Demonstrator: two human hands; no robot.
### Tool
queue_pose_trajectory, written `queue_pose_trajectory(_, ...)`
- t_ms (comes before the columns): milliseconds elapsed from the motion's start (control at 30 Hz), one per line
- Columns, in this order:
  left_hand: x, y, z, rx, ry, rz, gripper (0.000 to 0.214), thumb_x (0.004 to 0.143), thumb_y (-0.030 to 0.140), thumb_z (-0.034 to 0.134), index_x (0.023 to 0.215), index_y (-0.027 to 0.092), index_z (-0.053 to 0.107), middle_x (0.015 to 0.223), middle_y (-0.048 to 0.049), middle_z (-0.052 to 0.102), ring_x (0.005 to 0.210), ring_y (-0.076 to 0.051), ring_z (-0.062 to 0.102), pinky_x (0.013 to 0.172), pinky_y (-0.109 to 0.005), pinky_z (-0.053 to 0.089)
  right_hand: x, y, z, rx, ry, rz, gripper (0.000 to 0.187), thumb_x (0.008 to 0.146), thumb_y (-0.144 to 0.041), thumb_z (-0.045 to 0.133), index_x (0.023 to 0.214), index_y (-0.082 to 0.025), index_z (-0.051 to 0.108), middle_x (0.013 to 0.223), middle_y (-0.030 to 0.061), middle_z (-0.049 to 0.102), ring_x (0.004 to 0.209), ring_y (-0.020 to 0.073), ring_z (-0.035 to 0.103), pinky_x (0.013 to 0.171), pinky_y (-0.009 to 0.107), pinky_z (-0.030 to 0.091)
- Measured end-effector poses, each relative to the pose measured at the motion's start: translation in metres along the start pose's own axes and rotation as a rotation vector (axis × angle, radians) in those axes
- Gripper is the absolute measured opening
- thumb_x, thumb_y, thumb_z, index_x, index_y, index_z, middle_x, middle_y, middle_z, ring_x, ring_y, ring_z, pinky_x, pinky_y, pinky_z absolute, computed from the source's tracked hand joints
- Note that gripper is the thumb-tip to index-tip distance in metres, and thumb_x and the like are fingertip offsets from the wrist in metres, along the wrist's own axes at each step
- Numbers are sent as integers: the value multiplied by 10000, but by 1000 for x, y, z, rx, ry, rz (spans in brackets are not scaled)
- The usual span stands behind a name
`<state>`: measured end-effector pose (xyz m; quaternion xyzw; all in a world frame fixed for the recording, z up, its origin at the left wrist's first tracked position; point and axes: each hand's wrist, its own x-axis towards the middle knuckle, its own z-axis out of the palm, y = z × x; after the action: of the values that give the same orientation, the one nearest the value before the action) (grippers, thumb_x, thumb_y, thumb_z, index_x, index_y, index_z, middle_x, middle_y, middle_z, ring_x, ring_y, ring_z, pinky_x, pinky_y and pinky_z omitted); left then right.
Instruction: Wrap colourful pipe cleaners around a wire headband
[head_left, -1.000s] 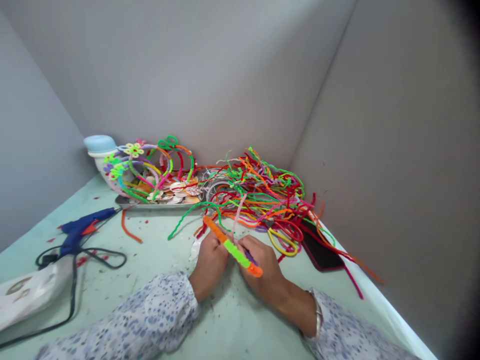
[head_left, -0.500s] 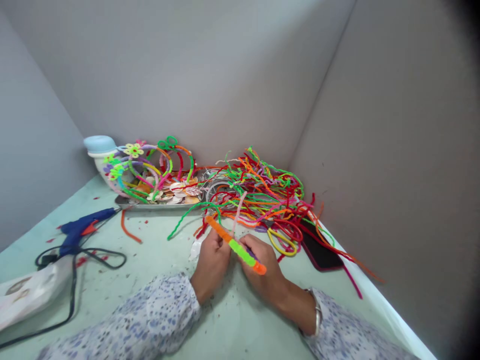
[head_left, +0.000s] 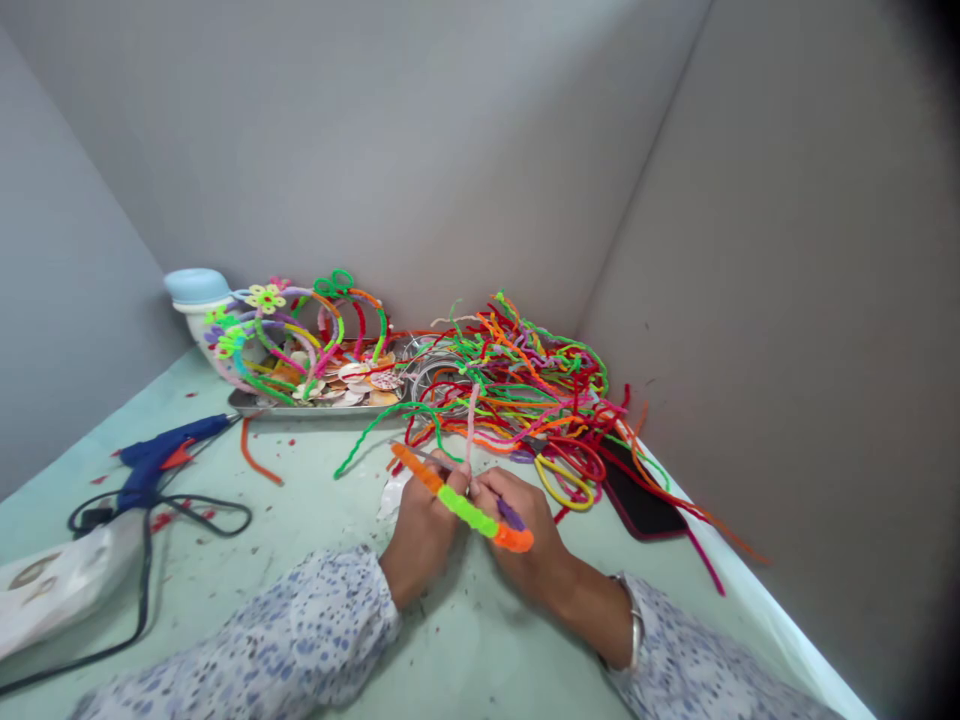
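**A:** Two hands were in view. What surrounded them?

**B:** Grey partition walls (head_left: 375, 150) enclosed a pale green table (head_left: 465, 640). A steel tray (head_left: 315, 409) held pipe-cleaner headbands (head_left: 300, 330). A heap of loose pipe cleaners (head_left: 525, 395) lay to its right, partly over a black phone (head_left: 637, 495). A blue hot-glue gun (head_left: 154, 465) lay at the left, with its black cord (head_left: 225, 510) looped beside it.

**A:** Hand state and location of the work?

**B:** The orange-and-lime pipe-cleaner band (head_left: 465, 510) was held between both hands, just above the table and close to the heap. The left hand (head_left: 421, 530) was curled shut around it. The right hand (head_left: 521, 530) was also closed on it, with a pale pink pipe cleaner (head_left: 471, 420) rising between the hands. The exact finger placement could not be told.

**A:** Risks?

**B:** A slackened grip could have let the wrapping loosen or the band drop. Pulling the pink pipe cleaner could have snagged the heap. The left sleeve (head_left: 300, 625) could have caught the cord and dragged the glue gun.
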<state>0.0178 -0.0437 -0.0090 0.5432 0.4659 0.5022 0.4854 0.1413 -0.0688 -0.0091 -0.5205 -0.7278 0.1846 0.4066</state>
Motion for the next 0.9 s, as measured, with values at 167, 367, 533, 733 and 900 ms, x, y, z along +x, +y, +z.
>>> queue_pose_trajectory(167, 5, -1, 0, 63, -3, -66, 260, 780, 360, 533, 617, 181, 439, 478, 70, 417, 407, -76, 385, 420, -202, 304, 0, 1, 1, -87, 0, -52, 209, 905, -213, 364, 718, -184, 453, 685, 3, 496, 638, 130, 482, 593, 235, 345)
queue_pose_trajectory(367, 4, 8, -1, 115, -4, -72, 295, 788, 357, 512, 569, 186, 413, 419, 83, 367, 366, -68, 342, 400, -203, 265, 0, 3, 3, -145, 20, -92, 212, 905, -205, 354, 739, -180, 483, 702, 15, 507, 654, 136, 492, 615, 241, 358)
queue_pose_trajectory(533, 6, 6, -3, 120, 3, -42, 278, 775, 269, 496, 528, 183, 400, 419, 76, 351, 397, -73, 346, 421, -203, 270, -1, 4, 5, -157, 0, -121, 193, 896, -190, 362, 751, -182, 490, 721, 16, 509, 660, 136, 494, 625, 245, 360)
queue_pose_trajectory(733, 5, 3, -2, 39, -31, -58, 255, 771, 254, 495, 544, 182, 403, 451, 70, 364, 425, -75, 353, 432, -199, 284, -1, 0, 2, 35, -4, -25, 220, 890, -237, 380, 703, -187, 483, 676, 1, 501, 619, 126, 474, 582, 242, 352)
queue_pose_trajectory(900, 2, 4, -2, -59, -128, -58, 188, 808, 312, 488, 677, 182, 455, 501, 70, 408, 417, -70, 352, 409, -192, 286, 7, 6, 2, 604, -24, 401, 254, 849, -353, 428, 678, -182, 505, 546, -42, 481, 445, 88, 447, 438, 202, 342)
